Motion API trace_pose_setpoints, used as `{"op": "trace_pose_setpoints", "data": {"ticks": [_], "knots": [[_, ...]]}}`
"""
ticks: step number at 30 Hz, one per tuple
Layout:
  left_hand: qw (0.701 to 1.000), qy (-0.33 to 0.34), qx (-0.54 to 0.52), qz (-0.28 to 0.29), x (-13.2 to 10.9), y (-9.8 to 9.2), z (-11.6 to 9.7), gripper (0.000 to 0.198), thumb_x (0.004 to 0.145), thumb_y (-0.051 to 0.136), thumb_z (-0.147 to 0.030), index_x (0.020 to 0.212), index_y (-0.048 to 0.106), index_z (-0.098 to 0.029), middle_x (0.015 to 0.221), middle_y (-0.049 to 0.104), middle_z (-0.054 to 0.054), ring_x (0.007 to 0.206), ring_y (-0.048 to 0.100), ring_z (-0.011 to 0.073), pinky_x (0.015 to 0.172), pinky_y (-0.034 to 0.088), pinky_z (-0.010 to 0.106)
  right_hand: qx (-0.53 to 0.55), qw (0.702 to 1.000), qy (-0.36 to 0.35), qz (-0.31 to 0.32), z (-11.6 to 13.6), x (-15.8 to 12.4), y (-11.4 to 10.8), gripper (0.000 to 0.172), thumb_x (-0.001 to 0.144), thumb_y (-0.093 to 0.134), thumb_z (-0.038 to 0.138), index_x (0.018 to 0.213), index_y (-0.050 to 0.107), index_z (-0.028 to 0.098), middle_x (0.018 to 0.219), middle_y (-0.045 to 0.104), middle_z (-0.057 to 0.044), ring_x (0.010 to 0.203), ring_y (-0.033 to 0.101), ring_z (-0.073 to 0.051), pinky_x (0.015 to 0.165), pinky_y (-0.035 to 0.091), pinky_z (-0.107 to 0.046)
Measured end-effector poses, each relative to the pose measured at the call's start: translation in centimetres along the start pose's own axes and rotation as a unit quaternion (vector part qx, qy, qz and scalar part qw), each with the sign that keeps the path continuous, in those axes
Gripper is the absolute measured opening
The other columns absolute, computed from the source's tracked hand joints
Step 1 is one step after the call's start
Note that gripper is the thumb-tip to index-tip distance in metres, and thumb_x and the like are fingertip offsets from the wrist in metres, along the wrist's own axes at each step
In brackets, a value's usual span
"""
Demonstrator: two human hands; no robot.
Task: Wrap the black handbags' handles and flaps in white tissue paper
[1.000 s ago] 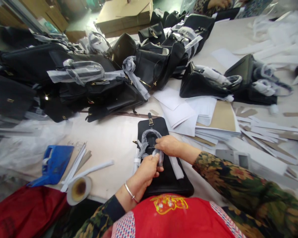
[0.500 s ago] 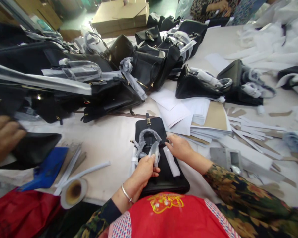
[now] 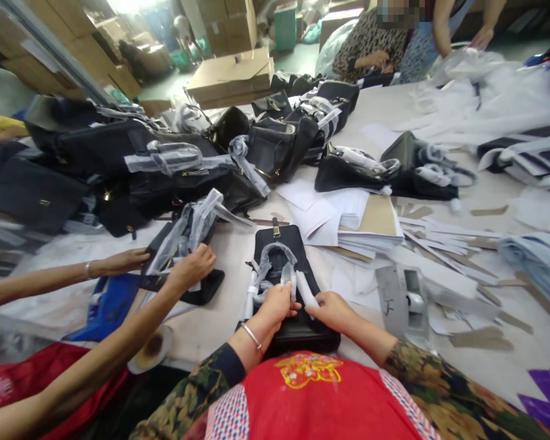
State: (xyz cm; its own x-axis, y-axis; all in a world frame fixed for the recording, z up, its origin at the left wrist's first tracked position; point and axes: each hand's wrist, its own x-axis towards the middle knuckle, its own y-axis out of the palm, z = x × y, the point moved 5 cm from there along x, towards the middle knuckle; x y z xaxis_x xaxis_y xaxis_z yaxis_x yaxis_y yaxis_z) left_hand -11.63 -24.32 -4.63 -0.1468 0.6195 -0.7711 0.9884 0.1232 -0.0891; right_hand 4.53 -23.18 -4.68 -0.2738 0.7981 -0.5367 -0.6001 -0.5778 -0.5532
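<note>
A black bag (image 3: 302, 337) lies flat on the table in front of me, its flap with a gold buckle (image 3: 276, 231) pointing away. On it rests a handle (image 3: 277, 248) wrapped in clear film. My left hand (image 3: 277, 304) is closed round a film-wrapped strap end (image 3: 288, 274) over the middle of the bag. At the bag's right side, my right hand (image 3: 333, 313) pinches the lower end of a white-wrapped strip (image 3: 305, 288). Another white-wrapped strip (image 3: 250, 299) runs along the left side. My left palm hides part of the bag.
At left, a co-worker's hands (image 3: 190, 269) handle another black bag (image 3: 206, 287) with wrapped straps. Black bags (image 3: 275, 146) are heaped behind. Right of mine are paper sheets (image 3: 318, 220), a grey metal tape dispenser (image 3: 394, 299) and cardboard scraps. A tape roll (image 3: 151, 351) sits lower left.
My right hand has moved down from the flap's edge to the white-wrapped strip. My left hand stays on the strap. The co-worker has brought a bag with wrapped straps beside mine. The view has tilted up.
</note>
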Motion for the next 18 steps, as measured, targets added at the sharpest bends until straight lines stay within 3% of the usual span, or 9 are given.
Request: {"op": "trace_pose_setpoints", "data": {"ticks": [6, 14, 18], "knots": [[1.0, 0.013, -0.017, -0.022, -1.3, 0.6, 0.9, 0.022, 0.097, 0.043, -0.033, 0.091, 0.054, -0.015, 0.073, 0.061, 0.004, 0.053, 0.062, 0.0157, 0.046, 0.044, 0.025, 0.115, 0.984, -0.088, -0.106, -0.6, -2.9, 0.5, 0.043, 0.08, 0.047, 0.057, 0.061, 0.059, 0.02, 0.058, 0.06, -0.001, 0.059, 0.056, -0.02, 0.056, 0.038, -0.03], [0.995, 0.059, -0.057, -0.048, -3.5, 2.2, 0.6, 0.023, 0.089, 0.055, -0.027, 0.072, 0.062, -0.013, 0.056, 0.058, 0.003, 0.049, 0.053, 0.0149, 0.045, 0.04, 0.025, 0.212, 0.964, -0.136, -0.084, 1.8, -6.9, 1.9, 0.041, 0.086, 0.047, 0.058, 0.076, 0.061, 0.02, 0.069, 0.066, -0.004, 0.07, 0.061, -0.023, 0.061, 0.044, -0.03], [0.995, 0.072, -0.063, -0.027, -4.0, 3.6, 2.1, 0.026, 0.086, 0.057, -0.026, 0.063, 0.06, -0.014, 0.052, 0.054, 0.001, 0.048, 0.047, 0.0125, 0.045, 0.034, 0.023, 0.229, 0.961, -0.135, -0.076, 1.0, -7.9, 2.8, 0.037, 0.089, 0.046, 0.051, 0.08, 0.061, 0.018, 0.074, 0.067, -0.005, 0.073, 0.061, -0.021, 0.065, 0.045, -0.03]]}}
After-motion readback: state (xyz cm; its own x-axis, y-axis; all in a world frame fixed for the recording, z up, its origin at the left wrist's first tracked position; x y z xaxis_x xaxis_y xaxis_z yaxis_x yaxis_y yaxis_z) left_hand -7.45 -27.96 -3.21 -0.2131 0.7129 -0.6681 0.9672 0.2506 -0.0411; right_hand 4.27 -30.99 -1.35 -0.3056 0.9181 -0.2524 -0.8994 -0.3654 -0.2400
